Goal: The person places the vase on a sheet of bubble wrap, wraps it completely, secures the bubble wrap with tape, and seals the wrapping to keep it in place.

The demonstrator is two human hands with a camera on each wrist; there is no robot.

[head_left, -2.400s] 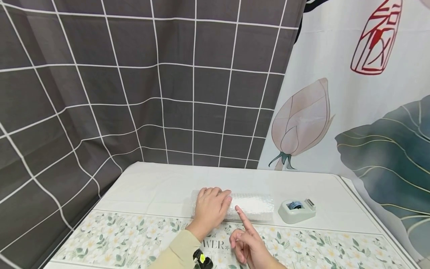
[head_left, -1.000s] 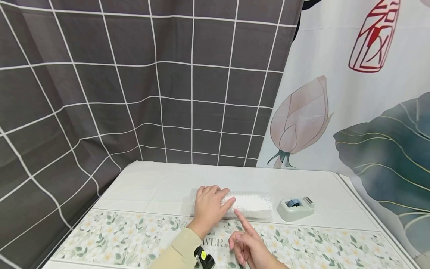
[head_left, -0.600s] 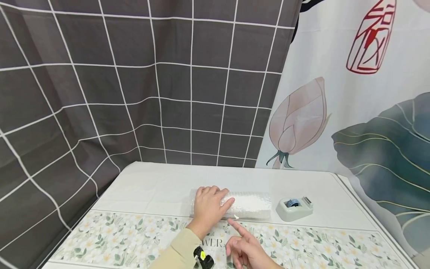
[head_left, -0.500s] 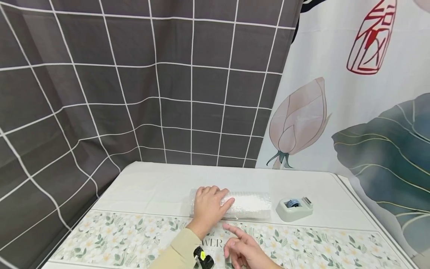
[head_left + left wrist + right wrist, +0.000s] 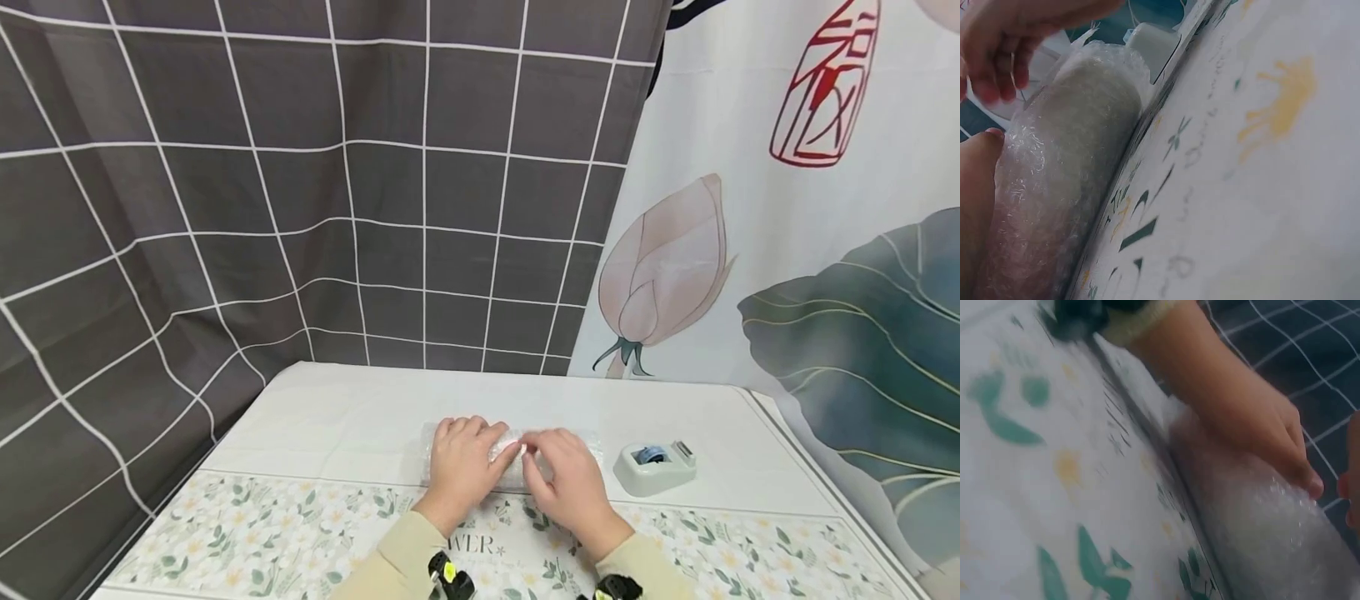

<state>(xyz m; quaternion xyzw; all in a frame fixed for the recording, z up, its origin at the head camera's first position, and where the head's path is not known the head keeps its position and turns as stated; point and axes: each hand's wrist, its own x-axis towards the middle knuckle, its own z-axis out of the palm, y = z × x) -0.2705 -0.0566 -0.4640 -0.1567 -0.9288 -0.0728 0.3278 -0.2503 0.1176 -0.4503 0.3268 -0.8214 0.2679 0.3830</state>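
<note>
A roll wrapped in clear bubble wrap (image 5: 510,479) lies sideways on the table. My left hand (image 5: 463,458) holds its left part, with fingers over the far side and thumb along the top. In the right wrist view, the left hand's thumb (image 5: 1315,486) reaches along the shiny wrapped roll (image 5: 1260,525). My right hand (image 5: 568,479) is over the middle of the roll, index fingertip close to the left thumb tip. In the left wrist view, the right hand's fingers (image 5: 1004,69) bend loosely above the wrap (image 5: 1066,144). A small pale spot shows by its fingertip, too small to identify.
A pale green tape dispenser (image 5: 654,468) with a blue-cored roll stands to the right of the wrapped roll. The table is covered by a white cloth (image 5: 337,417) with a flowered strip (image 5: 285,525) in front. A dark checked curtain (image 5: 450,192) hangs behind.
My right hand, earlier pointing with its index finger just in front of the roll, first drew back slightly, then moved forward over the roll beside the left thumb. The left hand stayed in place.
</note>
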